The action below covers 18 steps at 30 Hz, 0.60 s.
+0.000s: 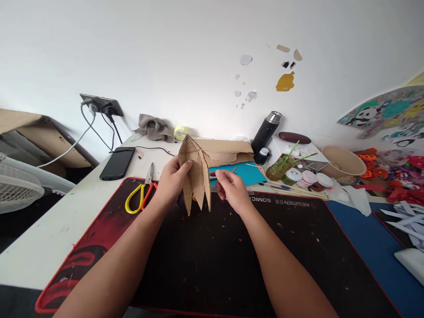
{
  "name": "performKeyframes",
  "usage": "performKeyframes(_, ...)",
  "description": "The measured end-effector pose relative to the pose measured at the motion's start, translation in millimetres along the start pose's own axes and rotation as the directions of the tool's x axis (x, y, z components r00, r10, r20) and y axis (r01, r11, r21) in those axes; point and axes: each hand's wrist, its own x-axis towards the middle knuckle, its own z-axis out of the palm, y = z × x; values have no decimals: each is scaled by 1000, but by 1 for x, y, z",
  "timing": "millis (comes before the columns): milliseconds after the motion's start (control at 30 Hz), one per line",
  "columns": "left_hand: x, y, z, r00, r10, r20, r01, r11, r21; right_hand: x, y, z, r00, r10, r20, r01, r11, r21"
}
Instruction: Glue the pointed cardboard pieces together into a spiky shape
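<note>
A folded piece of brown cardboard [196,170], peaked at the top and cut into long points below, is upright above the desk mat. My left hand [174,176] grips its left side, thumb on the inner face. Just beyond its right edge is my right hand [230,187], fingers curled and thumb pressed toward the forefinger. Whether anything small is between those fingertips is hidden. Scissors [141,194] with yellow and orange handles lie left of my left hand, blades pointing away.
The black and red desk mat [212,265] spans the front. Behind are a larger cardboard piece [228,150], a blue sheet [248,174], a black flask [266,130], a jar of greenish liquid with sticks [278,170] and paint pots [306,178]. A phone [117,163] lies left.
</note>
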Motion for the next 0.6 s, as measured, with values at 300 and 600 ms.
performKeyframes(300,-5,-6,4,997,-38,65,35,998,49,-5,-10,8,981,107,165,-139,970,199)
performKeyframes(600,-12,14,7,985,-60,159,58,998,17,-3,-14,0,992,116,48,-124,967,224)
